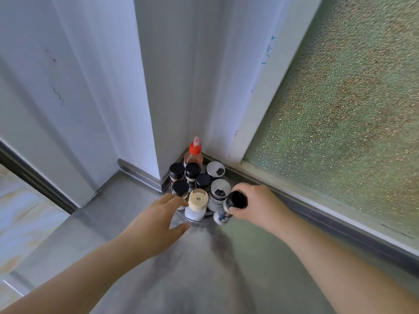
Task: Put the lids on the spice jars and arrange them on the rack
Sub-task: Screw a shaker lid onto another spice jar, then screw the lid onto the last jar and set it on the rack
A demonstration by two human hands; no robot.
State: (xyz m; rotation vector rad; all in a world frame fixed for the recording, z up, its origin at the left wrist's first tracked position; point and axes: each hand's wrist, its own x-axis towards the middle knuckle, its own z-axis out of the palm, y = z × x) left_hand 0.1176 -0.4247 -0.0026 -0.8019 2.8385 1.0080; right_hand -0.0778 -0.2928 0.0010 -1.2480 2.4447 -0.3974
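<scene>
Several lidded spice jars stand packed together on a round rack [181, 219] in the corner of a steel counter. Most have black lids [177, 170]; two have silver shaker lids [215, 170]. A white jar with a cream lid [196, 204] stands at the front. Behind them all is a red-capped sauce bottle [194, 152]. My right hand [256, 203] is closed around a black-lidded jar [231, 206], tilted, at the rack's front right edge. My left hand [158, 219] is spread, fingers apart, just left of the cream-lidded jar, thumb near the rack's rim.
White walls [145, 87] meet in the corner behind the rack. A frosted window [340, 98] with a steel sill runs along the right. The steel counter [204, 268] stretches toward me. The counter's left edge drops off beside a dark strip.
</scene>
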